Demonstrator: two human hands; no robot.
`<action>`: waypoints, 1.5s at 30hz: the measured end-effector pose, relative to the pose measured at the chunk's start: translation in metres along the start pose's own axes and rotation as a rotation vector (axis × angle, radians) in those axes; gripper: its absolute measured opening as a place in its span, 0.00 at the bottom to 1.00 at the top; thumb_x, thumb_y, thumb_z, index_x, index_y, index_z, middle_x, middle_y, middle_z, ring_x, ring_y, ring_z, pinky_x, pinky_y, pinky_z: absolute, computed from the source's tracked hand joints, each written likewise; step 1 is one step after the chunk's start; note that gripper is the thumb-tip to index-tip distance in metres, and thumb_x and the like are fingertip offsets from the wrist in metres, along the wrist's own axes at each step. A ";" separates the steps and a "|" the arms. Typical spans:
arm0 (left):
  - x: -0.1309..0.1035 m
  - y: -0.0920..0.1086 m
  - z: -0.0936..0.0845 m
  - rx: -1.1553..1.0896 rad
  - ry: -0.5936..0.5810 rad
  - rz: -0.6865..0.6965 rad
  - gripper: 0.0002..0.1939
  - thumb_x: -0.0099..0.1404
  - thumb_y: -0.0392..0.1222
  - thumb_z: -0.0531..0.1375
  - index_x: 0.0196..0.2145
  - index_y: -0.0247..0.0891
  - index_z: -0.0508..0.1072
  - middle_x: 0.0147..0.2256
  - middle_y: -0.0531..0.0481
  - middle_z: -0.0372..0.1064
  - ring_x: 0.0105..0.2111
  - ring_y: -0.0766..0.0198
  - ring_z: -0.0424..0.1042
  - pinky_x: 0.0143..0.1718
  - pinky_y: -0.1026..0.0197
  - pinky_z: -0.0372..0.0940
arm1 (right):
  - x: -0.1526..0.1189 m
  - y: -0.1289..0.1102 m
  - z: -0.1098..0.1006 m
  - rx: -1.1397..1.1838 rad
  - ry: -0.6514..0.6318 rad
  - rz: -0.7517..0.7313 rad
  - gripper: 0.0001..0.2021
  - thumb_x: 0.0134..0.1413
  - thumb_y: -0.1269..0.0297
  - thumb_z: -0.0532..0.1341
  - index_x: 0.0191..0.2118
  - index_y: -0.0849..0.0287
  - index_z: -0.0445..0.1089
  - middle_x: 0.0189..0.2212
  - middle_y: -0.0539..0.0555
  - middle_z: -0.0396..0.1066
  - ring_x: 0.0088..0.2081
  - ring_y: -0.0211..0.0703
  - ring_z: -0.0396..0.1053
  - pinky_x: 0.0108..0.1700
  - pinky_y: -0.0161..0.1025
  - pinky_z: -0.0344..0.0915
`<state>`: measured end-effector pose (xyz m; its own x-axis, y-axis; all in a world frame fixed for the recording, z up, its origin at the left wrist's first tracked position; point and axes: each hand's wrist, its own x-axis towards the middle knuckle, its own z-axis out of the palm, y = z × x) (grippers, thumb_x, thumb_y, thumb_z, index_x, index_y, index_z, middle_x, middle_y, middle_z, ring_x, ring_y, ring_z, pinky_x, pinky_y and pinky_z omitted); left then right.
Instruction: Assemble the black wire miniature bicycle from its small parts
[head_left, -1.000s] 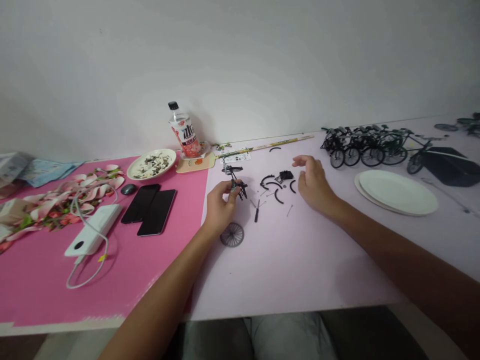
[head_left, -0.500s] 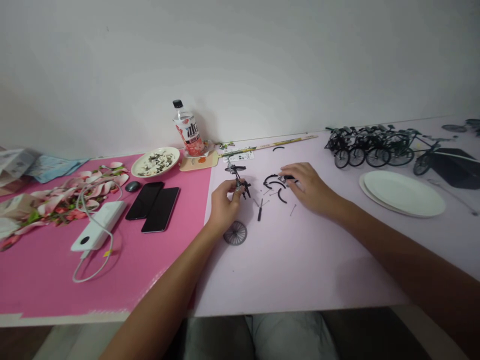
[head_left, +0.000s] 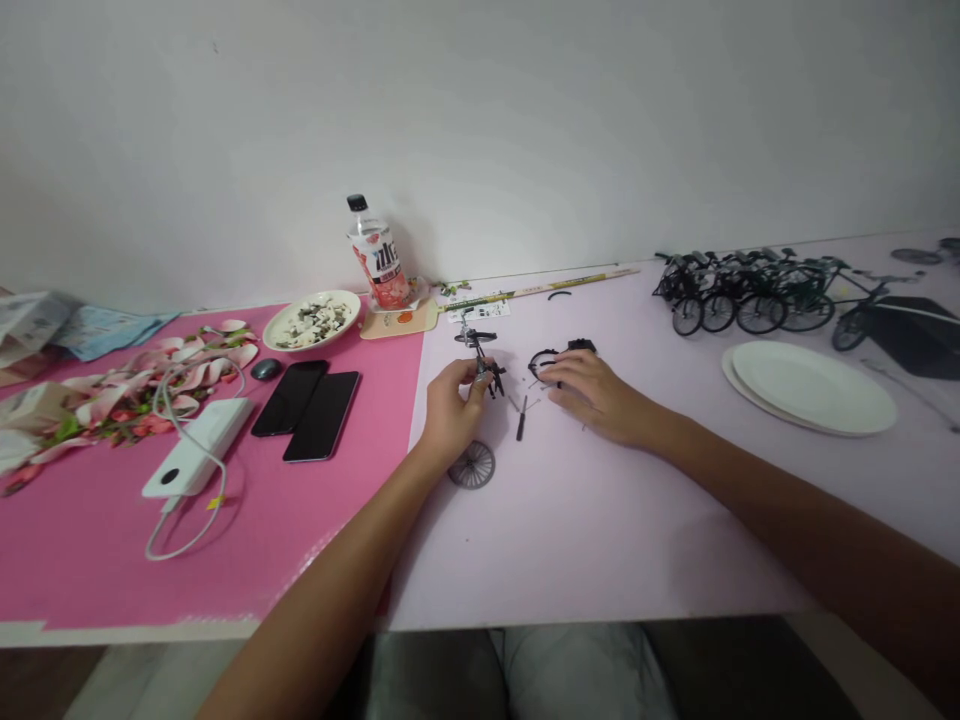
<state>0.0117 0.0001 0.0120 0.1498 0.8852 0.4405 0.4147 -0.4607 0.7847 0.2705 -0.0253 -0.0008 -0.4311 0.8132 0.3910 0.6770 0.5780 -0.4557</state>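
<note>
My left hand (head_left: 456,402) is closed around the frame of a small black model bicycle (head_left: 480,358), standing with its handlebar and one wheel away from me. A loose grey spoked wheel (head_left: 472,466) lies on the table just below that hand. My right hand (head_left: 596,395) is low over loose black parts, fingers stretched and slightly apart; its fingertips partly hide curved black pieces (head_left: 541,362). Beyond its knuckles lies a small black part (head_left: 581,345). Between the hands is a small black-handled screwdriver (head_left: 520,424), with tiny pins around it.
Several assembled model bicycles (head_left: 742,295) stand at the back right, behind stacked white plates (head_left: 814,388). Left, on pink, are two phones (head_left: 322,415), a white power bank (head_left: 199,447), petals (head_left: 135,395), a dish (head_left: 313,320) and a bottle (head_left: 380,260). A long stick (head_left: 540,288) lies near the wall.
My right hand has moved slightly left and towards me, from the black part onto the curved pieces and pins. My left hand stays on the model bicycle.
</note>
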 end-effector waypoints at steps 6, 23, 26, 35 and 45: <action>0.000 0.000 0.001 -0.031 -0.004 -0.017 0.10 0.69 0.39 0.61 0.45 0.39 0.80 0.47 0.45 0.81 0.45 0.57 0.79 0.51 0.54 0.72 | 0.000 0.001 0.004 0.013 0.007 -0.024 0.18 0.73 0.51 0.55 0.59 0.48 0.75 0.57 0.56 0.76 0.64 0.60 0.64 0.65 0.67 0.62; 0.000 -0.001 0.003 -0.037 -0.008 -0.041 0.12 0.71 0.40 0.59 0.46 0.38 0.80 0.45 0.45 0.81 0.42 0.59 0.79 0.48 0.56 0.73 | 0.005 -0.024 -0.009 0.060 0.381 -0.111 0.07 0.66 0.57 0.65 0.35 0.50 0.75 0.33 0.55 0.77 0.40 0.54 0.73 0.47 0.57 0.72; -0.001 -0.001 0.004 -0.050 -0.023 -0.048 0.12 0.71 0.41 0.59 0.47 0.39 0.80 0.44 0.45 0.81 0.42 0.58 0.79 0.48 0.56 0.73 | 0.005 -0.025 -0.009 0.082 0.387 -0.091 0.07 0.66 0.55 0.65 0.38 0.50 0.76 0.33 0.55 0.77 0.40 0.54 0.73 0.46 0.56 0.72; -0.002 0.001 0.003 -0.046 -0.032 -0.050 0.11 0.71 0.42 0.59 0.45 0.38 0.80 0.45 0.45 0.81 0.43 0.57 0.78 0.49 0.55 0.72 | 0.004 -0.026 -0.015 0.108 0.368 -0.088 0.17 0.71 0.47 0.58 0.35 0.50 0.77 0.32 0.56 0.77 0.39 0.53 0.71 0.44 0.54 0.71; -0.002 0.000 0.005 -0.072 -0.022 -0.048 0.11 0.70 0.42 0.60 0.45 0.38 0.81 0.45 0.44 0.81 0.42 0.58 0.77 0.48 0.56 0.71 | 0.004 -0.014 0.004 0.142 0.079 -0.146 0.11 0.71 0.57 0.60 0.39 0.50 0.79 0.37 0.55 0.78 0.49 0.55 0.67 0.52 0.57 0.67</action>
<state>0.0157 -0.0016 0.0089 0.1510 0.9074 0.3922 0.3561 -0.4201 0.8347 0.2567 -0.0300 0.0042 -0.4661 0.7157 0.5202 0.5178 0.6974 -0.4956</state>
